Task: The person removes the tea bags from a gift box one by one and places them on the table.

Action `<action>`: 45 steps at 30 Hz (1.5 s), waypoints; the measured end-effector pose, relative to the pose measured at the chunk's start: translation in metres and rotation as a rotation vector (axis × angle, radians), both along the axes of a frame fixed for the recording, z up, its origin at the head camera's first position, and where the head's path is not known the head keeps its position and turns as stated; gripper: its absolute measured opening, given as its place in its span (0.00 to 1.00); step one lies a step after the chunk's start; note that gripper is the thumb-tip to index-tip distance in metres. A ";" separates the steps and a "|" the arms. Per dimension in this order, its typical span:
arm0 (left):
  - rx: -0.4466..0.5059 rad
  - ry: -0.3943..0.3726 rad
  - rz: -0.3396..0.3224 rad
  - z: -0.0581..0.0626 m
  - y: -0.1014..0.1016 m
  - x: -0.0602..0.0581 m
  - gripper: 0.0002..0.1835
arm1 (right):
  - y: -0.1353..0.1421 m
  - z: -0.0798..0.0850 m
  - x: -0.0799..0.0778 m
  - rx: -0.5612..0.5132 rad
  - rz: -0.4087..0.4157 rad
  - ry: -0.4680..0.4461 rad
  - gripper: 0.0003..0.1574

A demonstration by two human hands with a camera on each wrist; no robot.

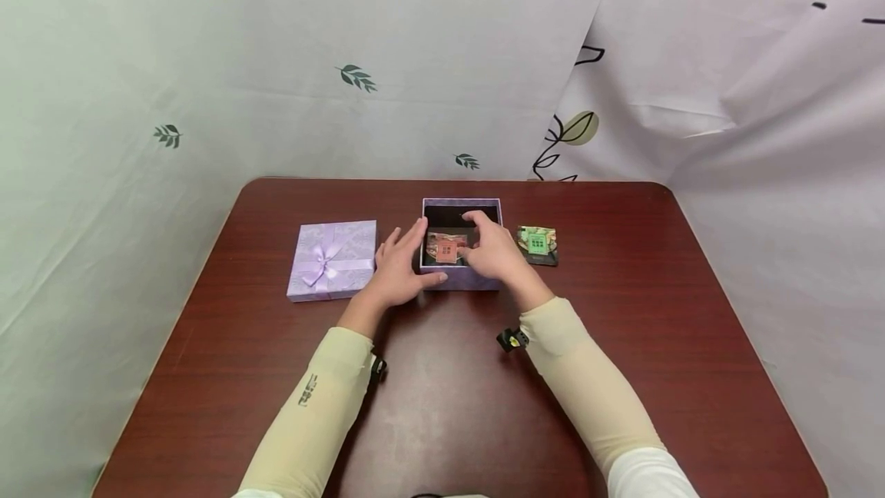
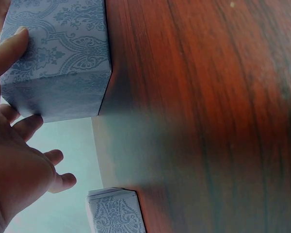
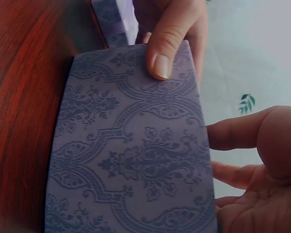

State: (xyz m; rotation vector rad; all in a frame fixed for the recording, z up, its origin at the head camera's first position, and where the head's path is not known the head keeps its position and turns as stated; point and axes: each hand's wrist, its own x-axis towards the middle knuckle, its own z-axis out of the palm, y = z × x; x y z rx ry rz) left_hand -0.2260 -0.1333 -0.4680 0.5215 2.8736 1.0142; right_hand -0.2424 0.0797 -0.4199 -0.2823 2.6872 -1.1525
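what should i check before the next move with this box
1. Box steadied: ok, left hand has its thumb on the front wall and fingers at the left side.
2. Lid off: ok, it lies on the table left of the box.
3. Red packet inside the box: ok.
4. Right hand free of the red packet: cannot tell, its thumb is at the packet's edge.
5. Green packet inside too: not ok, it lies right of the box.

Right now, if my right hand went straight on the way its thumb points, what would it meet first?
Most likely the red packet in the box. The right hand looks right beside it, though depth is unclear, so the thumb may be touching it.
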 end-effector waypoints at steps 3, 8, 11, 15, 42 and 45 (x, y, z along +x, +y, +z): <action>0.002 0.004 -0.001 0.000 0.000 0.001 0.57 | -0.002 -0.003 -0.001 0.013 0.000 -0.009 0.39; -0.003 0.011 -0.007 0.000 0.000 0.002 0.57 | -0.007 -0.005 -0.001 0.048 -0.002 -0.021 0.40; -0.005 0.016 -0.006 0.000 0.000 0.002 0.56 | -0.009 -0.005 -0.004 0.073 -0.006 -0.029 0.41; -0.011 0.017 0.001 0.000 0.000 0.000 0.56 | -0.011 -0.004 -0.008 0.102 0.002 -0.042 0.43; 0.002 0.012 0.007 0.000 0.001 0.000 0.56 | -0.020 -0.010 -0.019 0.155 0.070 -0.156 0.35; 0.009 0.007 0.008 0.000 0.001 0.000 0.57 | -0.021 -0.011 -0.019 0.157 0.071 -0.149 0.34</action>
